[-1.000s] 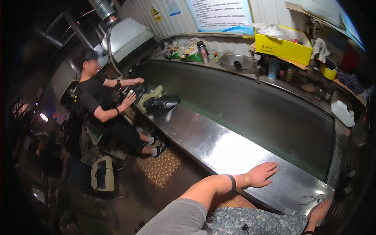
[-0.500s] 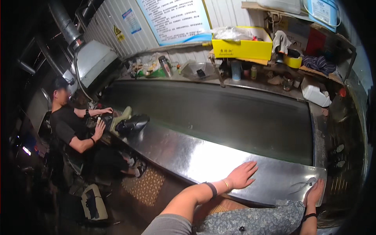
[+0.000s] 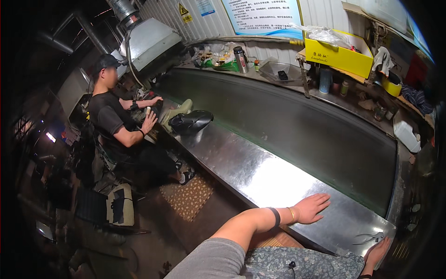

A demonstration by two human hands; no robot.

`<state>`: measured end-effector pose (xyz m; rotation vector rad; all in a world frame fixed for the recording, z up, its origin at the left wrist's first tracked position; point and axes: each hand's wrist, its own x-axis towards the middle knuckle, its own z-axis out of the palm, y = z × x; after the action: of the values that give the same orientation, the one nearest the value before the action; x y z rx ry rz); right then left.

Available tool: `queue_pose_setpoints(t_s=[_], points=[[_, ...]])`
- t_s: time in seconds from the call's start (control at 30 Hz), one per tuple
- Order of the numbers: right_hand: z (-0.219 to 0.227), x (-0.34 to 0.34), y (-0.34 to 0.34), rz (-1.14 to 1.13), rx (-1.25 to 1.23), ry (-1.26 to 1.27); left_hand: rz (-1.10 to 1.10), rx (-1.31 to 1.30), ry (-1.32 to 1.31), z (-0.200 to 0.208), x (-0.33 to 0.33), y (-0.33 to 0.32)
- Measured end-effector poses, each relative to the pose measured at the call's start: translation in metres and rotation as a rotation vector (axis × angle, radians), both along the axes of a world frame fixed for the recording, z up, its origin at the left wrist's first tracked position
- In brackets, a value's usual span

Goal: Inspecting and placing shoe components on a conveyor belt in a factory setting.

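Note:
My left hand (image 3: pixel 312 209) lies flat on the shiny metal worktop (image 3: pixel 274 179), palm down, fingers stretched out, holding nothing. At the worktop's right end rests my right hand (image 3: pixel 377 251), fingers extended along the edge and partly out of sight beyond my apron. Just beside its fingertips lies a small metal hand tool with two thin handles (image 3: pixel 370 238), apparently pliers; I cannot see a grip on it. Toward the worktop's far left end sit a glossy black boot-shaped piece (image 3: pixel 193 122) and a dull green one (image 3: pixel 179 110), both away from my hands.
A dark belt (image 3: pixel 278 135) runs behind the worktop. To the left sits a co-worker (image 3: pixel 111 109) in black, hands near the green piece. A shelf holds a yellow box (image 3: pixel 337 53); a flask (image 3: pixel 240 59) and a metal tray (image 3: pixel 272 70) stand behind the belt.
The view has turned left, so the scene sits further right and tilts more. My hands keep their places on the worktop. The co-worker's hands stay near the green piece.

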<state>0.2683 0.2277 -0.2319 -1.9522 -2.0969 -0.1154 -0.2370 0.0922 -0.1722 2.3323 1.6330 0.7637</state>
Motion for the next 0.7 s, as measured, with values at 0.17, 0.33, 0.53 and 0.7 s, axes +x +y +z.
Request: queue_pose_setpoints(t_s=[0.17,0.33,0.53,0.7], points=[[0.006,-0.002,-0.005,-0.114,-0.085,-0.042,-0.059,-0.039,-0.025,-0.004,0.001,0.003],[0.022,-0.014,-0.011,-0.029,-0.029,0.056,-0.009,0.005,0.019,0.000,0.002,0.003],[-0.007,0.009,0.001,-0.027,-0.028,0.031,-0.022,-0.010,0.049,0.003,0.000,0.002],[-0.002,0.004,0.001,-0.044,-0.051,0.008,0.006,-0.027,0.001,-0.002,0.001,-0.001]])
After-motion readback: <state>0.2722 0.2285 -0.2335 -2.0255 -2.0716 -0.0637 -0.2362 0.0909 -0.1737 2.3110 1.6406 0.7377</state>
